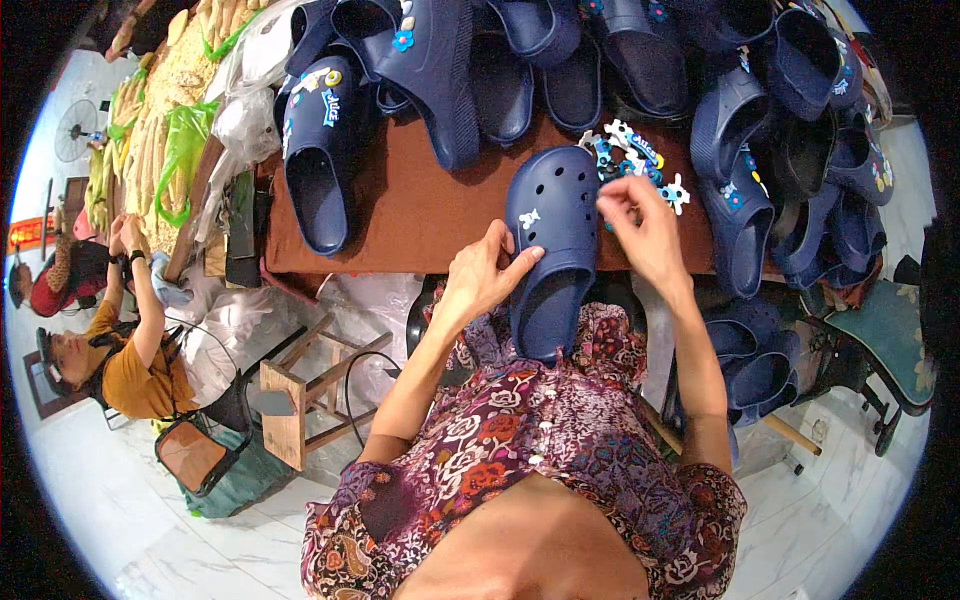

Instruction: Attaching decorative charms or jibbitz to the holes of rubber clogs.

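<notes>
A navy blue clog point(556, 215) with round holes in its top rests at the table's near edge, toe pointing away from me and heel over my lap. My left hand point(488, 272) grips its left side, thumb on top. A small white charm point(528, 217) sits on that side of the upper. Beside the toe's right edge, my right hand point(642, 226) is closed, fingertips pinched together; anything between them is too small to make out. Just beyond that hand lies a pile of white, blue and black shoe charms point(630, 152) on the brown tabletop point(420, 215).
Navy clogs crowd the table's far side, including a decorated clog point(320, 155) at left and stacked clogs point(735, 190) at right. More clogs point(755, 360) lie low on the right. A wooden stool point(310, 395) stands at left, near a seated co-worker point(135, 365) with raised hands.
</notes>
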Demonstrator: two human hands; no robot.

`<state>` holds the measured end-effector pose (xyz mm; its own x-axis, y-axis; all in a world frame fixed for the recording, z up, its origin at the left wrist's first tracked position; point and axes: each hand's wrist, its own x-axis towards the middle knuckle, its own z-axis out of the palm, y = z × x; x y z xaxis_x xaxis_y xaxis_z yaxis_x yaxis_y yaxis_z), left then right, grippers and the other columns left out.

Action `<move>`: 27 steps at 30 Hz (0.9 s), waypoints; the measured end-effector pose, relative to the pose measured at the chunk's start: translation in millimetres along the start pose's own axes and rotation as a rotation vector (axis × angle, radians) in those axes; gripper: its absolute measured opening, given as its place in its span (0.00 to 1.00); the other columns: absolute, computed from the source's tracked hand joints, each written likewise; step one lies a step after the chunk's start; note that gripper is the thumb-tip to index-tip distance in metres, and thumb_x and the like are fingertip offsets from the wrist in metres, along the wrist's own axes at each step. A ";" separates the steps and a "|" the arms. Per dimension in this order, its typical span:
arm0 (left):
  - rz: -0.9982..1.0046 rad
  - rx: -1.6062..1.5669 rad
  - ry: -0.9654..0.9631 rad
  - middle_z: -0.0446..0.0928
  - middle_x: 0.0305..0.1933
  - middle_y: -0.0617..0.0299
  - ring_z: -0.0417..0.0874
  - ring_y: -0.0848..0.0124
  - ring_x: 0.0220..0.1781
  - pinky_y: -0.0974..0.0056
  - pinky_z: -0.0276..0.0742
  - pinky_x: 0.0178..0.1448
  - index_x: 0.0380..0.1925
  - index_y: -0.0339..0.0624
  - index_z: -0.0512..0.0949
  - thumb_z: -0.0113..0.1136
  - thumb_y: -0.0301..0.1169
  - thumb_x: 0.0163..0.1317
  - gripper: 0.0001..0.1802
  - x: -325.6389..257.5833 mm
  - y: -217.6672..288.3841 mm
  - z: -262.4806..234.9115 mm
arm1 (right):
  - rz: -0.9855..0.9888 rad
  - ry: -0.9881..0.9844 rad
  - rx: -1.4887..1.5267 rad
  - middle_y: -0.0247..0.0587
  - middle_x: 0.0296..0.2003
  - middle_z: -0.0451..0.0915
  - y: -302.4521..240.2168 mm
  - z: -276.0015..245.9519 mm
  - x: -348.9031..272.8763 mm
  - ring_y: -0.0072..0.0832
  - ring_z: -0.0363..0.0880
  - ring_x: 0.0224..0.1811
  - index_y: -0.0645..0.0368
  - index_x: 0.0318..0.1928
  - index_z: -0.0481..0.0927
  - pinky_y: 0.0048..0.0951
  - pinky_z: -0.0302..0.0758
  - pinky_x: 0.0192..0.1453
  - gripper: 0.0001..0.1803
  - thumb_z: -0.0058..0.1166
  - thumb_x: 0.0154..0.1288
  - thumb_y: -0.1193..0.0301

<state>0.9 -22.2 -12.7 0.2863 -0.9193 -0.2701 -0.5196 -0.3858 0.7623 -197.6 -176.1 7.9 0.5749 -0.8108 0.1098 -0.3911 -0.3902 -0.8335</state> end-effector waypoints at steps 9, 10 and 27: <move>0.228 0.283 0.060 0.79 0.33 0.38 0.81 0.38 0.35 0.40 0.76 0.37 0.39 0.38 0.66 0.52 0.36 0.72 0.13 -1.0 5.0 12.5 | -0.132 -0.024 -0.019 0.42 0.36 0.74 -20.8 37.9 -31.2 0.40 0.75 0.43 0.58 0.36 0.82 0.38 0.72 0.50 0.04 0.61 0.61 0.72; 0.227 0.281 0.059 0.79 0.33 0.38 0.81 0.38 0.35 0.40 0.76 0.37 0.39 0.38 0.66 0.52 0.36 0.72 0.13 -0.6 3.7 13.0 | -0.131 -0.025 -0.020 0.42 0.36 0.74 -20.6 38.8 -32.0 0.40 0.75 0.43 0.58 0.36 0.82 0.38 0.72 0.50 0.04 0.61 0.61 0.72; 0.261 -0.149 0.087 0.75 0.26 0.36 0.79 0.37 0.33 0.42 0.71 0.36 0.36 0.36 0.71 0.43 0.33 0.75 0.12 7.5 35.1 5.6 | -0.152 -0.197 0.044 0.41 0.38 0.79 -44.4 22.8 -16.3 0.35 0.80 0.42 0.59 0.44 0.81 0.35 0.77 0.47 0.16 0.67 0.58 0.67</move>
<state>-19.6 -43.0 8.7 0.2302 -0.9731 -0.0074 -0.4625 -0.1161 0.8790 -173.2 -135.6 30.8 0.7551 -0.6423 0.1316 -0.2603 -0.4779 -0.8390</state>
